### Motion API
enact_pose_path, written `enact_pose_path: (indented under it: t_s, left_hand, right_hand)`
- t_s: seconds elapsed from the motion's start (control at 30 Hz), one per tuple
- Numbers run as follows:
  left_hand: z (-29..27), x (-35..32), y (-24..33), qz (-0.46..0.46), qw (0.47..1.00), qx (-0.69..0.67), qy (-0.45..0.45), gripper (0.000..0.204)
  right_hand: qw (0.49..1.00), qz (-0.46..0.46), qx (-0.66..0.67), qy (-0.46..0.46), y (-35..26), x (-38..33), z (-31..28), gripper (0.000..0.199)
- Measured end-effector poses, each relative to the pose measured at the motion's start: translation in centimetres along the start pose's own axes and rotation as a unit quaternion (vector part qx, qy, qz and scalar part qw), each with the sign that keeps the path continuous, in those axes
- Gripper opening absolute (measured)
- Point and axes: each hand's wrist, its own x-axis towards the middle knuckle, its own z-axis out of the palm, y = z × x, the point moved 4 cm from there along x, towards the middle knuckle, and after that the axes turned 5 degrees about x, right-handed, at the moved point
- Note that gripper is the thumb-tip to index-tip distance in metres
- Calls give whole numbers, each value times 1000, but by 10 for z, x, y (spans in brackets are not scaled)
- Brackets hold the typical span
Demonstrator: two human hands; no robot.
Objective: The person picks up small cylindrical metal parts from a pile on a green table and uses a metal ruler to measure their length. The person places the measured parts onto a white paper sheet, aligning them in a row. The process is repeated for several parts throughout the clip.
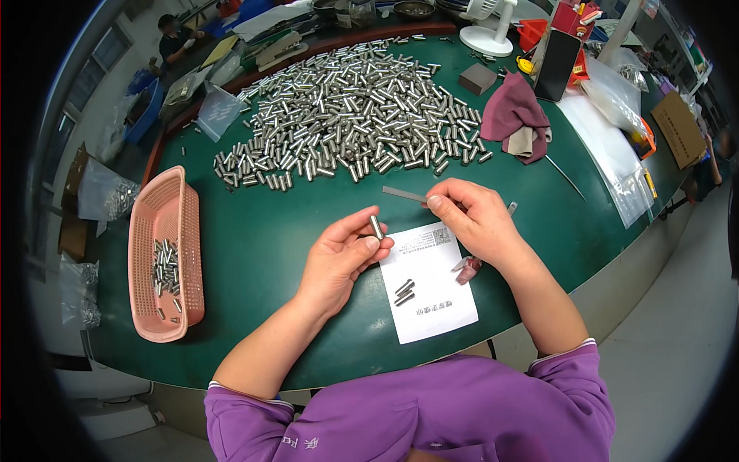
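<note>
My left hand (342,250) pinches a short, shiny metal pin (376,226) between thumb and fingers, tilted upward over the sheet's upper left corner. A thin, flat grey metal strip (404,194) is gripped in my right hand (471,215), its free end pointing left toward the pin; the two are apart. Below both hands lies a white printed sheet (439,317) with several metal pins (405,292) on it. By my right wrist, a small dark-red wrapped piece (469,269) rests at the sheet's right edge.
A large heap of metal pins (346,115) covers the table's far middle. At left stands a pink plastic basket (196,254) with some pins inside. Far right are a maroon cloth (512,108), a grey block (477,78), a phone (558,65) and a white fan (486,38).
</note>
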Motion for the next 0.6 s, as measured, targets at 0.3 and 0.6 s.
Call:
enact_pose_path:
  t_s: [0.3,0.6]
  left_hand:
    - [1,1,2,-9,1000,-10,8,38]
    - [-1,0,0,-7,1000,-8,7,37]
  right_hand:
    - [1000,-6,-13,-3,-2,0,-1,27]
    - [1000,-6,-24,-7,-1,0,0,29]
